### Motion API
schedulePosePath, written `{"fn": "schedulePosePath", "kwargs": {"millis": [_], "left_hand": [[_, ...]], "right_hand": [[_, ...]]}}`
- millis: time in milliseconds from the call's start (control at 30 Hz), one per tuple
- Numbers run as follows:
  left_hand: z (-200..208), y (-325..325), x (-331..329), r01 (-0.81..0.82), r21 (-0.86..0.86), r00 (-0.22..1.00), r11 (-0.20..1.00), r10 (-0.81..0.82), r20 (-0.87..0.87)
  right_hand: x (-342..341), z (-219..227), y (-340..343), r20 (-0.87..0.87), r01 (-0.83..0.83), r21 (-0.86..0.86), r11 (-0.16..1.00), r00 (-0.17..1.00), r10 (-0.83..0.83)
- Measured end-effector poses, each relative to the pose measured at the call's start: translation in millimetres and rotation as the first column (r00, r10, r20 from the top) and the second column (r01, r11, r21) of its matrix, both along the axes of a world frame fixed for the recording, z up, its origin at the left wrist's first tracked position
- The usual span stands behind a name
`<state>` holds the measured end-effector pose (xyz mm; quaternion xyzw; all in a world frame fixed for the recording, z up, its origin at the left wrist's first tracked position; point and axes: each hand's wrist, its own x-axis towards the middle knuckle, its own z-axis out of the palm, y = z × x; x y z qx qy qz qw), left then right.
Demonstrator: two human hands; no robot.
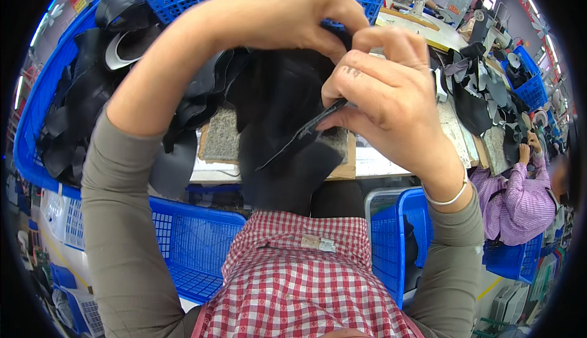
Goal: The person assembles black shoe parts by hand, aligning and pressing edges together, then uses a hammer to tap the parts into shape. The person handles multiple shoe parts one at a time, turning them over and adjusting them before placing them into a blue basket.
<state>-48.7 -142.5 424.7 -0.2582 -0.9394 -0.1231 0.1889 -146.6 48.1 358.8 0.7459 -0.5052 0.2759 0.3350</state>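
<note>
A soft black piece (278, 102), like sheet leather or fabric, hangs in front of me over the edge of the worktable. My right hand (391, 90) is closed on it, a seamed edge of the piece pinched between thumb and fingers. At the upper edge of the same black piece, my left hand (296, 11) is bent over with thumb and fingertips together, right beside the right hand's fingers. The lower part of the piece is smeared by motion. Under it, a grey textured pad (220, 136) shows on the table.
On the left a large blue basket (43, 93) holds many black cut pieces. Another blue basket (183, 1) stands at the table's far side. Blue crates (199, 246) sit below the table edge. At right, a person in a checked shirt (520, 206) works beside heaped black scraps (471, 102).
</note>
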Motion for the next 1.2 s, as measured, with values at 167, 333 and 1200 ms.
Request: {"fn": "schedulePosePath", "kwargs": {"millis": [167,333,1200], "left_hand": [[-75.9,16.8,70.1,-0.083,0.567,0.995,0.819,0.101,-0.001],[-199.2,69.9,108.7,-0.417,0.878,0.873,0.235,-0.168,0.459],[-256.5,102.0,4.3,-0.491,0.589,0.485,0.641,-0.360,0.797]], "right_hand": [[27.0,-32.3,28.5,0.419,-0.044,0.339,0.940,0.901,-0.109],[39.4,-96.2,50.3,0.732,-0.166,0.561,0.811,0.558,-0.392],[45.7,-215.8,154.4,0.671,0.040,0.664,0.747,0.409,-0.618]]}}
